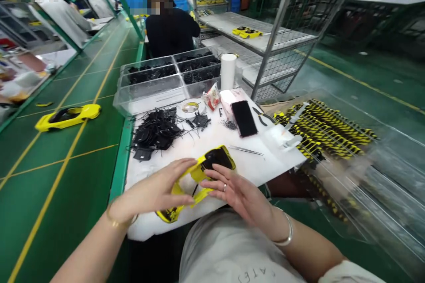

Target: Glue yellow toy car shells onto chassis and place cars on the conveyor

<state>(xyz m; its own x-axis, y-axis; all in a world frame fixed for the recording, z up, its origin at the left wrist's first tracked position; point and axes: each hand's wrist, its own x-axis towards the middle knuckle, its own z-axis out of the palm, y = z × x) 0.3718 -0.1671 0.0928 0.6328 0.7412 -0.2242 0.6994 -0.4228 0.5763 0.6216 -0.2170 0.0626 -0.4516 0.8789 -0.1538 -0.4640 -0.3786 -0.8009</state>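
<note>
**Yellow car shell in both hands, near edge of worktop**

On the green conveyor belt (49,163) at far left lies a finished yellow toy car (68,116). My left hand (156,192) has its fingers curled and clamped on the left side of the yellow car body (199,172). That shell hangs just above the near edge of the white worktop (252,163), tilted, underside up, dark window insert (217,157) showing. My right hand (235,192) has its fingers nearly flat and together, pressing on the shell's right side (a ring is on one finger). Black parts (156,130) are heaped toward the far left corner; tweezers (245,150) and a phone (244,118) lie to the right.

Risk, as I judge it: the flat right hand gives little hold, so the insert could pop loose or the shell slip off the near edge.
</note>
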